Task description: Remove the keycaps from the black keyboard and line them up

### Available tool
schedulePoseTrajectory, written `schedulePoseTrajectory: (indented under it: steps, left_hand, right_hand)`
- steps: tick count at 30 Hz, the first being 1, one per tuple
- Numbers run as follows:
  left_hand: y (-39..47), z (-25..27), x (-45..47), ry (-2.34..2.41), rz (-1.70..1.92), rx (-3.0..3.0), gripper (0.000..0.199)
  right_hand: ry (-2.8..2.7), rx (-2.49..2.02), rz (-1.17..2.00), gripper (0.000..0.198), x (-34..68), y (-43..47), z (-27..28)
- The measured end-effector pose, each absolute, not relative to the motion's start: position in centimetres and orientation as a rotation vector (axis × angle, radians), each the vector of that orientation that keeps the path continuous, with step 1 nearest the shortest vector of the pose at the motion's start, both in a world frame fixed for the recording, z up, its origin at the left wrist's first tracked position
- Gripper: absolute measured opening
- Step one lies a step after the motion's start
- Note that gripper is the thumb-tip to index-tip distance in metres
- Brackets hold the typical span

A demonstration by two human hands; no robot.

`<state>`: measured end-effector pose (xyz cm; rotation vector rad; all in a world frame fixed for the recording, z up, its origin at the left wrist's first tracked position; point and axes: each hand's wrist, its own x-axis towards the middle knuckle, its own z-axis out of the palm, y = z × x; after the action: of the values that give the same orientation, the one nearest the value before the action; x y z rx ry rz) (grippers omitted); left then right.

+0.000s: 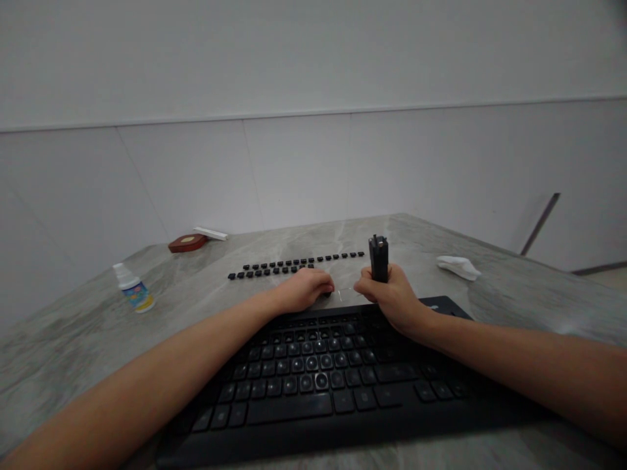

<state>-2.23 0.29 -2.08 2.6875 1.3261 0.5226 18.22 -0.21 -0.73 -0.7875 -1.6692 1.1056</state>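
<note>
A black keyboard (298, 372) lies in front of me, its upper rows showing bare sockets where keycaps are off. My left hand (306, 289) rests just past its back edge, fingers curled down on a small black keycap (328, 294). My right hand (392, 297) is wrapped round the black handle of a keycap puller (379, 258), held upright over the keyboard's back right part. A thin wire loop (345, 294) sticks out of that fist toward my left hand. Beyond the hands, loose black keycaps (267, 272) stand in two rows on the table.
On the grey marbled table (191, 294) stands a white spray bottle (134, 289) at the left. A reddish-brown wooden object (188, 243) and a white bar (211, 233) lie at the far left. Right of my hands is a crumpled white cloth (459, 266). A wall (304, 170) closes off the back.
</note>
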Motion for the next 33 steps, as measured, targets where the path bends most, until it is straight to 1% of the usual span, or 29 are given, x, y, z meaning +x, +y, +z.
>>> schedulePoseTrajectory:
  steps: [8, 16, 20, 25, 30, 33]
  left_hand:
    - [0.27, -2.14, -2.32, 1.370, 0.515, 2.683, 0.017]
    - [0.27, -2.25, -2.52, 1.280, 0.547, 2.735, 0.021]
    - [0.15, -2.11, -2.43, 1.281, 0.497, 2.788, 0.018]
    - [0.17, -2.18, -2.38, 1.320, 0.397, 2.795, 0.020]
    - [0.31, -2.20, -2.75, 1.287, 0.511, 2.780, 0.020]
    - [-0.23, -1.46, -2.99, 1.105, 0.586, 2.779, 0.023]
  right_hand:
    - [-1.711, -0.817, 1.096, 0.029, 18.29, -0.37, -0.44]
    - [-1.714, -0.804, 1.090, 0.031, 18.23, -0.37, -0.47]
    - [-1.721, -0.804, 1.091, 0.032, 18.22, -0.35, -0.45]
    - [-1.723, -0.816, 1.089, 0.032, 18.28, -0.40, -0.43]
    - [-1.716, -0.806, 1.095, 0.032, 18.22, -0.28, -0.60]
    - [-1.723, -0.798, 1.093, 0.032, 18.15, -0.32, -0.52]
